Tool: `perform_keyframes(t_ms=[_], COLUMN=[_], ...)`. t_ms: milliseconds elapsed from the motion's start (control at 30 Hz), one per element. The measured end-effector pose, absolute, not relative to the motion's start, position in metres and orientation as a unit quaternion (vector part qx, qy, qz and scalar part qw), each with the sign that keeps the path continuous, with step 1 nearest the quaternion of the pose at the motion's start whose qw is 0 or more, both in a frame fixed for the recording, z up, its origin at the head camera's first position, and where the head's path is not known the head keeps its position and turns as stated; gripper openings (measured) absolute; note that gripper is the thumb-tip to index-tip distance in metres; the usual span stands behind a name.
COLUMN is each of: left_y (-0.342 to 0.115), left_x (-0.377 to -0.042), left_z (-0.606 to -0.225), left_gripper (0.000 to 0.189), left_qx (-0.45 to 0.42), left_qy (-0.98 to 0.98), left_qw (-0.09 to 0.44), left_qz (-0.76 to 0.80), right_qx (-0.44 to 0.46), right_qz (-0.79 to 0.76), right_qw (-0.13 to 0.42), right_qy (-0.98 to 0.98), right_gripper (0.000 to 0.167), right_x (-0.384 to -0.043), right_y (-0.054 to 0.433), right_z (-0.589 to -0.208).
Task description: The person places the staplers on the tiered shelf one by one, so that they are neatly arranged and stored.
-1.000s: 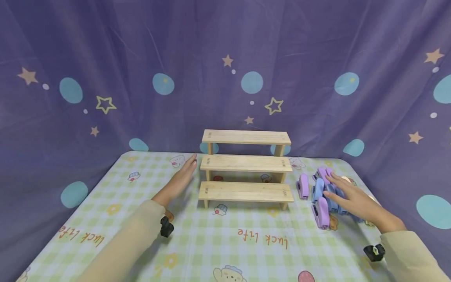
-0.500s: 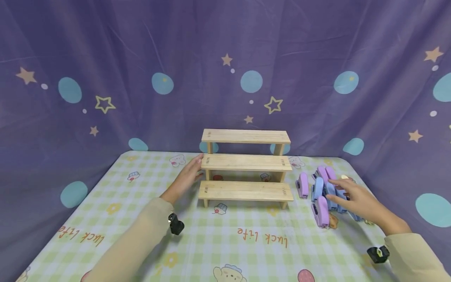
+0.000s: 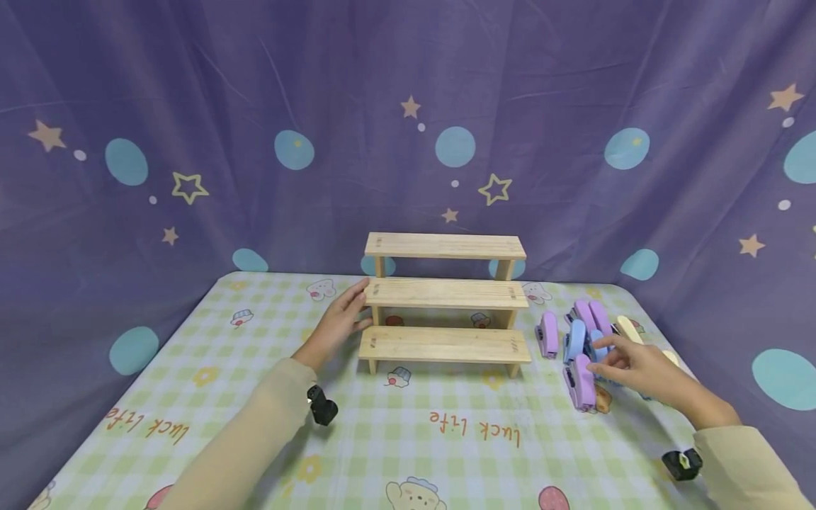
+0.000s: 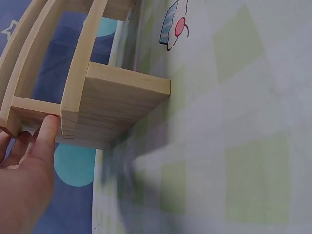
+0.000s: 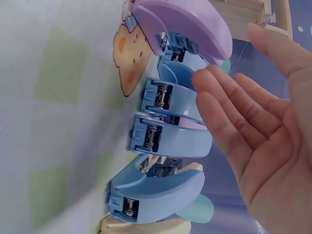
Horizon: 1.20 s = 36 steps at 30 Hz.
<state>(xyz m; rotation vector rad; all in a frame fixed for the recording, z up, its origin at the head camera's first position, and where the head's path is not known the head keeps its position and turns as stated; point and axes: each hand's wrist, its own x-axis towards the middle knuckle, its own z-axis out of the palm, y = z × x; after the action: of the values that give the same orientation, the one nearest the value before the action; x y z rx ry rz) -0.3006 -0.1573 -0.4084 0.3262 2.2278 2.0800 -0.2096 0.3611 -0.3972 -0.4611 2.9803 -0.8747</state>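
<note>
A three-tier wooden step shelf [image 3: 446, 292] stands near the back of the table. My left hand [image 3: 336, 322] is at its left side, fingertips against the end of the middle tier. In the left wrist view the thumb touches the wooden upright [image 4: 36, 105]. At the right lies a group of small staplers: purple staplers [image 3: 581, 382], blue staplers [image 5: 170, 139] and cream staplers [image 3: 627, 329]. Over the group hovers my right hand [image 3: 647, 365], fingers bent a little and apart from the thumb. In the right wrist view its fingertips are close to the blue staplers, with nothing held.
A checked tablecloth [image 3: 357, 439] with cartoon prints covers the table. Behind it hangs a purple curtain [image 3: 357, 191] with stars and dots. One purple stapler [image 3: 548, 335] lies between the shelf and the other staplers.
My left hand has moved right, from beside the shelf to touching its side. My right hand has drawn back slightly toward me, its fingers bending more, and a cream stapler shows beyond it.
</note>
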Motion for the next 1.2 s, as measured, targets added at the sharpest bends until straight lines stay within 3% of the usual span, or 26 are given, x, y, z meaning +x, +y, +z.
perform_keyframes(t_ms=[400, 533, 833, 1200], left_y=[-0.157, -0.157, -0.155, -0.156], left_x=[-0.301, -0.301, -0.301, -0.301], left_z=[-0.410, -0.410, -0.410, -0.411], left_gripper=[0.052, 0.051, 0.050, 0.051], left_qx=[0.093, 0.089, 0.084, 0.088], left_qy=[0.711, 0.711, 0.706, 0.709], left_qw=[0.041, 0.041, 0.038, 0.039], left_qz=[0.696, 0.697, 0.702, 0.698], right_qx=[-0.132, -0.144, -0.130, -0.158], right_qz=[-0.307, -0.302, -0.292, -0.288], right_qw=[0.077, 0.077, 0.088, 0.063], right_qy=[0.939, 0.939, 0.943, 0.942], right_gripper=[0.041, 0.032, 0.041, 0.035], right_x=[-0.210, -0.210, -0.211, -0.211], right_y=[0.355, 0.353, 0.350, 0.347], right_z=[-0.414, -0.418, -0.423, -0.418])
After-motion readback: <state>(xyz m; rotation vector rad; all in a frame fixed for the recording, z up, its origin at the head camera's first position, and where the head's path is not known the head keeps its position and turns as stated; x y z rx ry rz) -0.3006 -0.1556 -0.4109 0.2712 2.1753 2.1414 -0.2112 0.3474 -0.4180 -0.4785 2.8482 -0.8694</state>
